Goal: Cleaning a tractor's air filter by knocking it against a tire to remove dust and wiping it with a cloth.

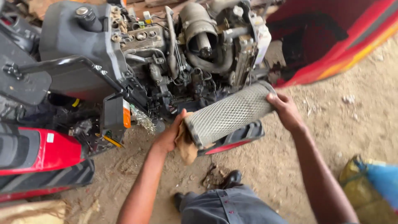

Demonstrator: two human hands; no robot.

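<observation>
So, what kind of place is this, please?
Probably a simple repair yard or open workshop for farm machines. A tractor engine stands uncovered beside a red body panel, the ground is bare dirt, and the person's hands, left and right, hold a mesh-covered air filter with a cloth.

Both forearms are bare, with no sleeves, gloves or wristwear; lower down come grey trousers (pixel 232 205) (seams stitched, slightly dusty) and black shoes (pixel 231 179).
</observation>
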